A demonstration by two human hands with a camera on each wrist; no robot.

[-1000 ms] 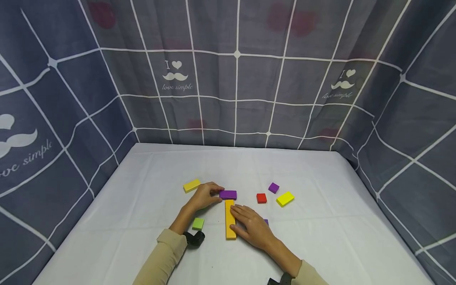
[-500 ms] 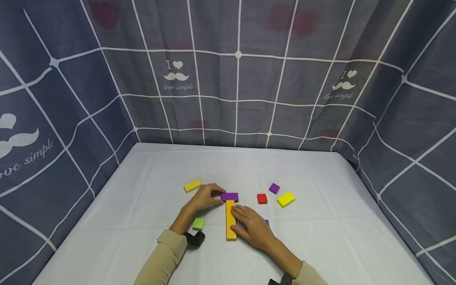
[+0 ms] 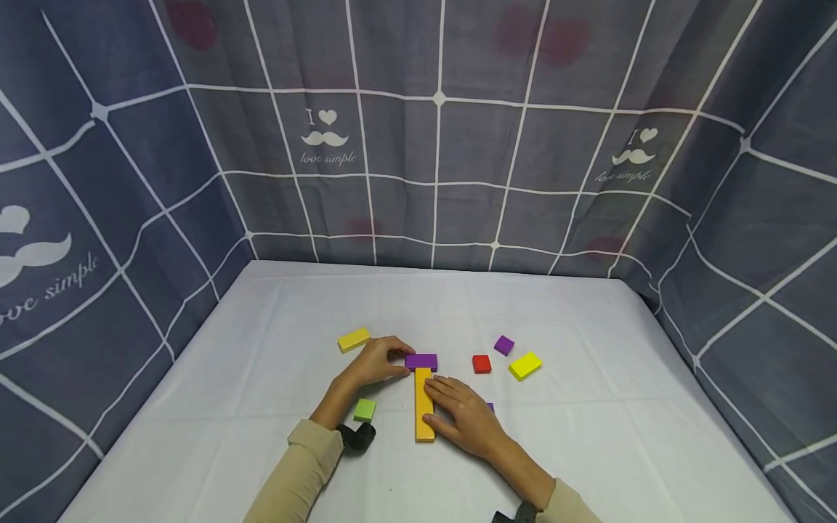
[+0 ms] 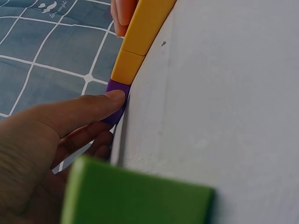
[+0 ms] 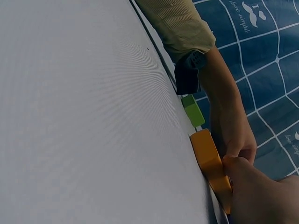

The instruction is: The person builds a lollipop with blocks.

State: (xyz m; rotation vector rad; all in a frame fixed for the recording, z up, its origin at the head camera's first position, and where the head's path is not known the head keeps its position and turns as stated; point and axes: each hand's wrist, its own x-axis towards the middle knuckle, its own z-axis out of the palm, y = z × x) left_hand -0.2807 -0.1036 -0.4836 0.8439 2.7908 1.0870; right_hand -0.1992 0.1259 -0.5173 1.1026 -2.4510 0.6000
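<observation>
A purple block lies crosswise at the far end of an upright-running orange bar, the two forming a T on the white cloth. My left hand pinches the purple block's left end between thumb and fingers; in the left wrist view the thumb presses on the purple block. A seam shows across the orange bar there, so it is made of two blocks. My right hand rests along the bar's right side, fingers extended and touching it. In the right wrist view the thumb meets the orange bar.
A green block lies beside my left wrist, a pale yellow block beyond that hand. To the right are a red block, a purple block and a bright yellow block. Another purple block is mostly hidden behind my right hand.
My left hand has shifted the purple block slightly toward me and to the right, against the bar's far end. My right hand has stayed in place at the bar.
</observation>
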